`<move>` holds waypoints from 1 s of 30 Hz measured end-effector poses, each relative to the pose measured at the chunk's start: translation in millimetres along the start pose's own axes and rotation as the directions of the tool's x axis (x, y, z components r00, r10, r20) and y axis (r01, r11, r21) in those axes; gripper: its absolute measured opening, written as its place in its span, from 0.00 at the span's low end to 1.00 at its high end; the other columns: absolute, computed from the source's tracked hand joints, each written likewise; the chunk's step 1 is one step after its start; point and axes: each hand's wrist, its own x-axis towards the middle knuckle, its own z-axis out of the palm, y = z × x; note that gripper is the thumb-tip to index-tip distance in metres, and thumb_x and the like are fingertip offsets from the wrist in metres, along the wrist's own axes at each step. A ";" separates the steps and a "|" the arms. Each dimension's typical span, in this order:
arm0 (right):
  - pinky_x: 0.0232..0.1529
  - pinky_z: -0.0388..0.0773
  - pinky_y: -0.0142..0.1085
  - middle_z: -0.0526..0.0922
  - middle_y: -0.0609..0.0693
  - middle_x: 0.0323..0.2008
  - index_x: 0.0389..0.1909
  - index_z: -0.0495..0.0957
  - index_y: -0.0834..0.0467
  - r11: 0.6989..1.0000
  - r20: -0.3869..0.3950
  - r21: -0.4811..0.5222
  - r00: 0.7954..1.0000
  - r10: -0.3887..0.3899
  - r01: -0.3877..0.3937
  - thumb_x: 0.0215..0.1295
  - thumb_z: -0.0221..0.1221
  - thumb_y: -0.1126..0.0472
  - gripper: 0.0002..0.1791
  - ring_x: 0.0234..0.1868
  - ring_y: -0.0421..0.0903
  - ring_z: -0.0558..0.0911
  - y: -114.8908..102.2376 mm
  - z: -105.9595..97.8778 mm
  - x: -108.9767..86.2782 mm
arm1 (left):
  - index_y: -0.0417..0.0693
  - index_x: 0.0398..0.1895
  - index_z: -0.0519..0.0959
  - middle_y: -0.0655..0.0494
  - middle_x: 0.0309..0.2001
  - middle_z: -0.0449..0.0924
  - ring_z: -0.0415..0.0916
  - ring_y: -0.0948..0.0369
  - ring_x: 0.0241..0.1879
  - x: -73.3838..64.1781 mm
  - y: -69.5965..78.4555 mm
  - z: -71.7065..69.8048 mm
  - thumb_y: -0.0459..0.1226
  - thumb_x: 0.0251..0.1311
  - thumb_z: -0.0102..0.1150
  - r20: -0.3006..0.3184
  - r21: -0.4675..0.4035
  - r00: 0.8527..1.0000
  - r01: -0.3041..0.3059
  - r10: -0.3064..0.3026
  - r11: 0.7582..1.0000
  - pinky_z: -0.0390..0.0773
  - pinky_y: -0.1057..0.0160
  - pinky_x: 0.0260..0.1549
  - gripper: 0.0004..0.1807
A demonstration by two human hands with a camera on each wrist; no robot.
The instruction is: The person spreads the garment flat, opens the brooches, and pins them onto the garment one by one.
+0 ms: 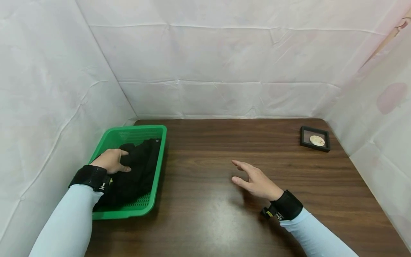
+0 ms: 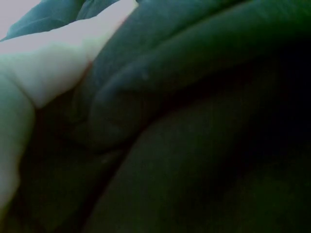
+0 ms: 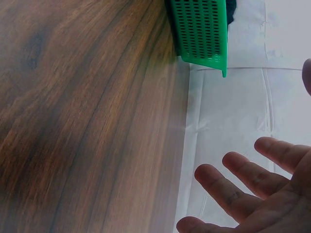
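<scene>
At the left stands a green plastic basket (image 1: 156,185) with slotted walls and black cloth (image 1: 141,160) piled inside. My left hand (image 1: 110,160) reaches over its left side into the cloth, thumb and index finger spread apart; the other fingers are hidden. In the left wrist view, dark folds of the cloth (image 2: 160,73) lie right against the hand (image 2: 53,63). A small round metallic piece shows on the cloth near the basket's far right corner. My right hand (image 1: 255,180) hovers over the brown table with fingers extended and holds nothing.
A small black-framed box (image 1: 326,142) with a round cream-coloured disc (image 1: 317,140) lies at the table's far right corner. White sheeting (image 1: 221,60) hangs as walls behind and on both sides of the wood-grain table (image 1: 199,200).
</scene>
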 end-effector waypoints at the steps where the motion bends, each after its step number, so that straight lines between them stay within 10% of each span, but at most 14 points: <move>1: 0.57 0.69 0.53 0.66 0.51 0.68 0.71 0.59 0.56 1.000 0.002 0.002 1.000 -0.001 0.001 0.70 0.54 0.46 0.34 0.64 0.52 0.69 0.2 -0.2 -0.3 | 0.26 0.59 0.70 0.24 0.57 0.68 0.63 0.29 0.57 -1.4 2.6 -4.7 0.46 0.47 0.74 -0.005 -0.002 1.000 0.000 0.000 1.000 0.70 0.36 0.49 0.43; 17: 0.55 0.70 0.56 0.65 0.51 0.69 0.72 0.59 0.55 1.000 0.007 0.020 1.000 -0.011 0.011 0.70 0.54 0.46 0.34 0.64 0.55 0.69 2.9 0.2 -2.0 | 0.30 0.62 0.69 0.28 0.58 0.70 0.64 0.31 0.58 -33.8 36.7 -73.4 0.46 0.53 0.70 -0.154 0.041 0.986 -0.064 0.070 0.997 0.66 0.35 0.52 0.39; 30: 0.48 0.75 0.53 0.65 0.53 0.68 0.75 0.51 0.50 0.999 0.003 0.054 1.000 -0.002 0.002 0.69 0.55 0.45 0.38 0.66 0.53 0.68 -4.3 -3.5 1.9 | 0.45 0.45 0.81 0.49 0.38 0.78 0.77 0.49 0.42 -52.7 86.6 -102.6 0.35 0.46 0.75 -0.401 0.121 0.879 -0.228 0.258 0.966 0.74 0.47 0.43 0.20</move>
